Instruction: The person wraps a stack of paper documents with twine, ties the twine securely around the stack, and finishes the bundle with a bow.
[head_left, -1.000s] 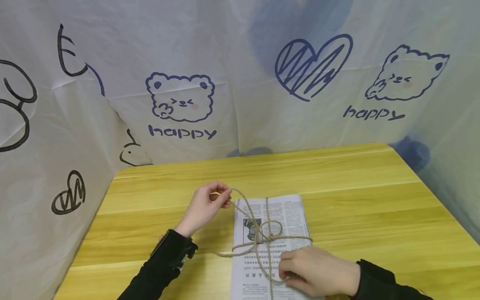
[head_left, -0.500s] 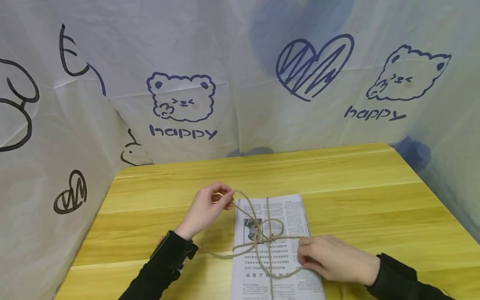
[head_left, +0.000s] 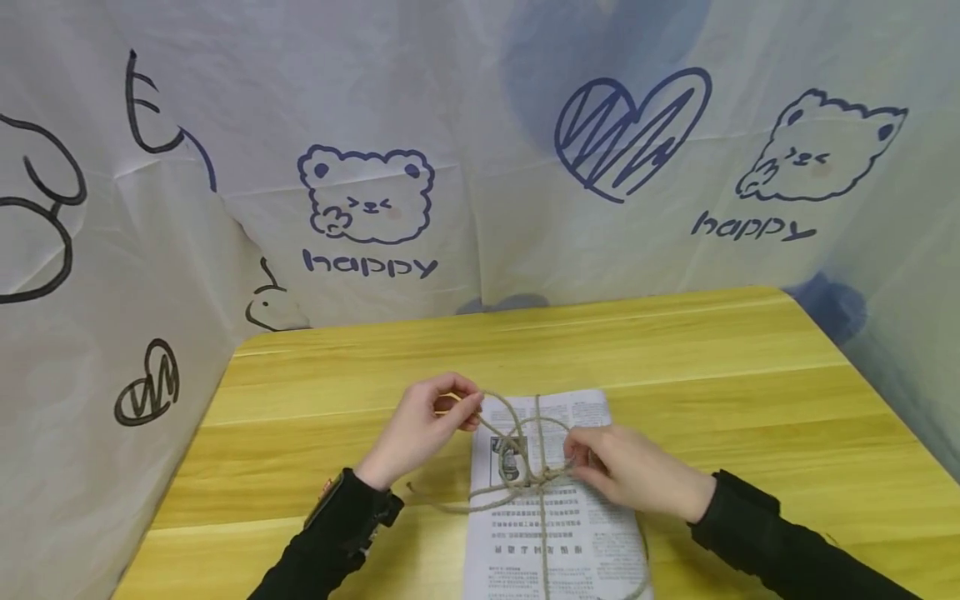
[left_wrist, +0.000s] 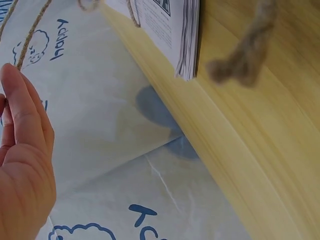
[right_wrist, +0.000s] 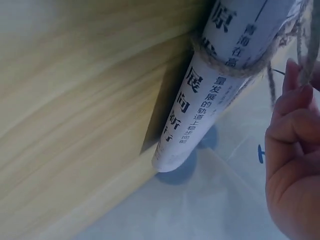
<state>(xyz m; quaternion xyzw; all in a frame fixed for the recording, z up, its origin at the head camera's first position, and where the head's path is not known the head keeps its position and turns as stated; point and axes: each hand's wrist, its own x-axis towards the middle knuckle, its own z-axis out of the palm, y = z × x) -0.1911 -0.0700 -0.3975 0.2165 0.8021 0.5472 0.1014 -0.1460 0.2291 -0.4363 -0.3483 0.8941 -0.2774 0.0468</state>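
A folded stack of newspaper (head_left: 551, 525) lies on the wooden table (head_left: 712, 392), tied crosswise with brown twine (head_left: 538, 492). My left hand (head_left: 427, 425) pinches a loop of the twine beside the paper's far left corner. My right hand (head_left: 622, 467) grips the twine just right of the knot, over the middle of the paper. In the left wrist view the paper's edge (left_wrist: 185, 35) and a frayed twine end (left_wrist: 240, 60) show. The right wrist view shows the twine wrapped round the bundle (right_wrist: 235, 55), with my right hand's fingers (right_wrist: 295, 125) curled on a strand.
A white cloth with bear and heart drawings (head_left: 367, 200) hangs close behind and to the left of the table. A loose twine tail (head_left: 442, 500) trails on the wood left of the paper. Bare wood lies at the back and right.
My right hand moved from the paper's near right part up to the knot and took hold of the twine there. The left hand shifted slightly right, still pinching its loop.
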